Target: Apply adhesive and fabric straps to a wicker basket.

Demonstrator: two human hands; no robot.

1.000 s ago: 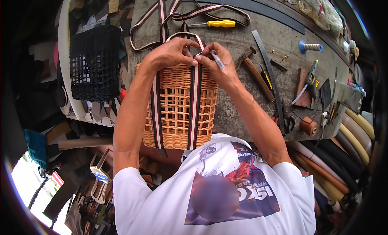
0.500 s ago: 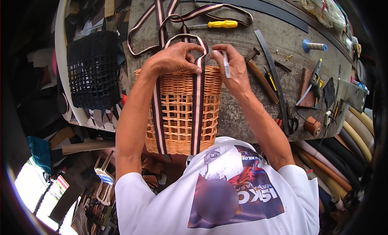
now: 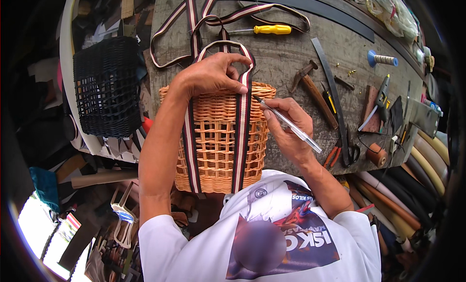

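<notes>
A tan woven wicker basket [image 3: 218, 163] stands at the near edge of the worktable, against my shirt. Two runs of a black, white and dark red striped strap [image 3: 241, 136] lie down its front and loop above its rim. My left hand [image 3: 216, 75] pinches the right run of the strap at the rim, thumb in front. In my right hand [image 3: 290, 122] is a clear-barrelled pen [image 3: 303, 136], its tip pointing at the strap's right edge just below the rim. Whether the tip touches is too small to tell.
Beyond the basket lie more strap and a yellow-handled screwdriver [image 3: 272, 29]. To the right are a hammer [image 3: 313, 92], a metal strip [image 3: 330, 78], a glue gun [image 3: 381, 100] and a thread spool [image 3: 382, 58]. A black woven basket [image 3: 107, 88] sits at the left.
My right hand has come down and toward me, from above the rim to the basket's right side. The pen now tilts toward the strap. My left hand keeps its pinch.
</notes>
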